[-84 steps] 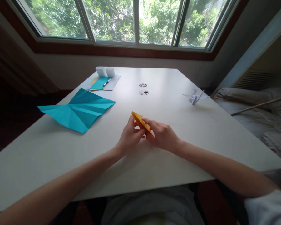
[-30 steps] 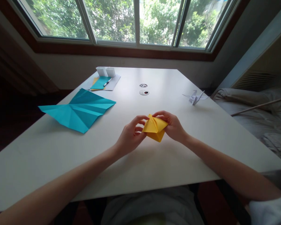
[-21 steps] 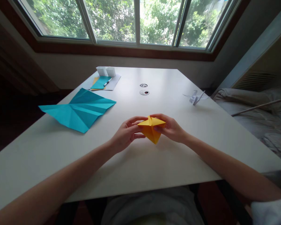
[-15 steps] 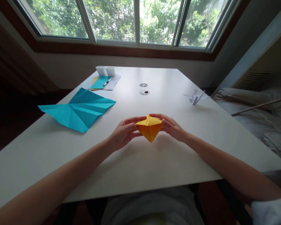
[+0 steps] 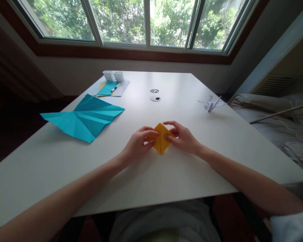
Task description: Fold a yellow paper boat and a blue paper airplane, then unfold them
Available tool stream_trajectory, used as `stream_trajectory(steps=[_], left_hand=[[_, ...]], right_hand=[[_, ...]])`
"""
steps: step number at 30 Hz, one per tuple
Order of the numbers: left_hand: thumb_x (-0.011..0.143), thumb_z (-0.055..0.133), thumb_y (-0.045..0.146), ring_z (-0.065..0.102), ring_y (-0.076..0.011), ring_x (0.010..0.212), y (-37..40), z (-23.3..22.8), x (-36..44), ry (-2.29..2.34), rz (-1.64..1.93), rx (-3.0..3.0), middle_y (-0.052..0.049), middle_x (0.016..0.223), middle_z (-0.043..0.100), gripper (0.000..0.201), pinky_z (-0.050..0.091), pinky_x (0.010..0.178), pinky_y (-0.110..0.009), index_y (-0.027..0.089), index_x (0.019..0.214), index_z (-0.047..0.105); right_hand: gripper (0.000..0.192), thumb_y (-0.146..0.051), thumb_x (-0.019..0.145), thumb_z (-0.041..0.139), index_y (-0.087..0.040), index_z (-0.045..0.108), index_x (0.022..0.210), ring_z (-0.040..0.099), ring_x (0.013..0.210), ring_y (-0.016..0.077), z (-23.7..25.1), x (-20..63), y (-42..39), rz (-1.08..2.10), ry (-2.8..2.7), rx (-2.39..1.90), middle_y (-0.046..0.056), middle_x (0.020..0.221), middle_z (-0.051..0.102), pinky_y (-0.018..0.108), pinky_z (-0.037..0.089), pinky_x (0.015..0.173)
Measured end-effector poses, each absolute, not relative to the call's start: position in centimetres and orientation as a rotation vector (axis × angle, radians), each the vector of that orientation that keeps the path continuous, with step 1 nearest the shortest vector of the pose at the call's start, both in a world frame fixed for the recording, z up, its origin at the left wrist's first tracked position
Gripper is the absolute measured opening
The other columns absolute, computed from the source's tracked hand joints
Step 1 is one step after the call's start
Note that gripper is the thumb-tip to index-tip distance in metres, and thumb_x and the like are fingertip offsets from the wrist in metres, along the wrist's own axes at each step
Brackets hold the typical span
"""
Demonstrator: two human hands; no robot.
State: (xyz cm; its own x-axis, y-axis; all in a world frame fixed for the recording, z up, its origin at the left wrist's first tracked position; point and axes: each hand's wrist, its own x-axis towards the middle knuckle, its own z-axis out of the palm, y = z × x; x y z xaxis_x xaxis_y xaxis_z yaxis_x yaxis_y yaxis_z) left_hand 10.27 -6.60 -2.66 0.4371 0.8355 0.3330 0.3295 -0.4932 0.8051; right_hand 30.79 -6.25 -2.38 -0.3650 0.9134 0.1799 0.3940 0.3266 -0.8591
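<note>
Lap: a pale garment (image 5: 164,225) shows at 6 o'clock, under the near edge of the table (image 5: 151,178).
Left hand (image 5: 137,146): it rests on the table just left of centre, fingers curled inward, their tips lying on the left half of the yellow paper (image 5: 162,143); thumb and fingers are closed on that edge.
Right hand (image 5: 184,137): at 3 o'clock of the paper, thumb pressed on the paper's right corner, the other fingers (image 5: 171,123) arched over its far edge, loosely bent rather than spread.
Yellow paper: a small folded diamond, flattened onto the table between the two hands, one point toward 6 o'clock, a crease running down its middle. Both sets of fingertips touch it; the centre stays uncovered.
Blue sheet (image 5: 84,117): large and creased, lying open at 10 o'clock of the hands, well apart.
White crane (image 5: 210,103): a folded paper bird at 2 o'clock, near the right edge.
Round holes (image 5: 155,95): two, at 12 o'clock, beyond the hands.
Far corner: at 11 o'clock, a stack of papers (image 5: 111,89) with a pen (image 5: 115,87) on it, and two small white boxes (image 5: 113,76) behind.
Window (image 5: 146,23): past the table, green trees outside.
</note>
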Motion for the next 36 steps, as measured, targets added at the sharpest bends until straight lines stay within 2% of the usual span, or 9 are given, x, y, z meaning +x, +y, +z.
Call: stream_trajectory(steps=[3,6,9,13,19,23,25,30,36], left_hand=[[0.077,0.059,0.022,0.051,-0.0246,0.105,-6.5,-2.9,10.1,1.121,0.923,2.406,-0.01,0.115,0.051,0.015,0.047,0.087,-0.043,0.021,0.089,0.068],[0.081,0.054,0.022,0.053,-0.0217,0.095,-6.4,-2.8,10.0,1.091,0.79,2.592,-0.008,0.101,0.061,0.015,0.048,0.083,-0.039,0.02,0.086,0.069],[0.085,0.049,0.022,0.053,-0.0196,0.089,-6.5,-2.6,10.0,1.024,0.683,2.668,-0.007,0.092,0.065,0.02,0.048,0.08,-0.035,0.019,0.087,0.068],[0.084,0.051,0.026,0.051,-0.0213,0.093,-6.7,-2.5,10.1,1.058,0.63,2.717,-0.007,0.093,0.064,0.019,0.046,0.082,-0.036,0.018,0.086,0.068],[0.082,0.054,0.033,0.052,-0.0207,0.09,-6.9,-2.4,10.4,1.089,0.553,2.724,-0.007,0.096,0.062,0.02,0.047,0.08,-0.036,0.019,0.088,0.067],[0.08,0.056,0.038,0.053,-0.0213,0.09,-7.1,-2.2,10.4,1.119,0.53,2.735,-0.007,0.096,0.062,0.022,0.047,0.08,-0.037,0.021,0.088,0.068],[0.08,0.056,0.039,0.053,-0.0215,0.089,-7.1,-2.1,10.5,1.144,0.526,2.733,-0.007,0.095,0.062,0.023,0.047,0.08,-0.037,0.021,0.087,0.068],[0.075,0.06,0.044,0.054,-0.0234,0.09,-7.0,-1.8,10.3,1.109,0.507,2.728,-0.008,0.1,0.061,0.029,0.048,0.078,-0.039,0.022,0.092,0.068],[0.075,0.061,0.043,0.054,-0.0233,0.095,-6.3,-2.0,9.6,1.007,0.507,2.689,-0.009,0.109,0.059,0.032,0.047,0.083,-0.039,0.022,0.099,0.065]], right_hand=[[0.045,-0.026,0.075,0.059,-0.026,0.047,0.119,0.059,0.081,0.0179,-2.6,30.9,-6.2,0.609,-2.078,-1.272,0.001,0.085,0.065,0.036,0.047,0.077],[0.049,-0.031,0.073,0.062,-0.023,0.049,0.119,0.053,0.094,0.0224,-2.9,31.1,-5.9,0.404,-2.184,-1.303,0.005,0.096,0.062,0.04,0.042,0.085],[0.047,-0.035,0.075,0.061,-0.024,0.051,0.119,0.049,0.098,0.0232,-3.2,31.3,-5.7,0.305,-2.243,-1.312,0.008,0.106,0.056,0.04,0.041,0.086],[0.029,-0.037,0.08,0.055,-0.024,0.061,0.105,0.048,0.096,0.0228,-3.3,31.4,-5.6,0.281,-2.33,-1.338,0.007,0.102,0.057,0.039,0.04,0.086],[0.025,-0.03,0.086,0.047,-0.027,0.065,0.104,0.048,0.092,0.0198,-3.5,31.2,-5.3,0.262,-2.353,-1.376,0.006,0.099,0.059,0.036,0.039,0.085],[0.026,-0.031,0.086,0.049,-0.029,0.065,0.106,0.048,0.092,0.0204,-3.3,31.5,-5.1,0.221,-2.392,-1.373,0.007,0.101,0.058,0.037,0.039,0.085],[0.03,-0.04,0.082,0.053,-0.029,0.063,0.109,0.047,0.095,0.0224,-3.0,31.8,-5.1,0.223,-2.442,-1.344,0.007,0.104,0.057,0.039,0.039,0.086],[0.061,-0.061,0.069,0.058,-0.031,0.053,0.122,0.046,0.102,0.028,-2.3,32.7,-5.2,0.328,-2.559,-1.269,0.009,0.114,0.053,0.047,0.038,0.088],[0.059,-0.055,0.072,0.059,-0.026,0.051,0.123,0.049,0.104,0.0267,-2.1,33.2,-5.1,0.353,-2.6,-1.112,0.01,0.115,0.055,0.045,0.04,0.089]])
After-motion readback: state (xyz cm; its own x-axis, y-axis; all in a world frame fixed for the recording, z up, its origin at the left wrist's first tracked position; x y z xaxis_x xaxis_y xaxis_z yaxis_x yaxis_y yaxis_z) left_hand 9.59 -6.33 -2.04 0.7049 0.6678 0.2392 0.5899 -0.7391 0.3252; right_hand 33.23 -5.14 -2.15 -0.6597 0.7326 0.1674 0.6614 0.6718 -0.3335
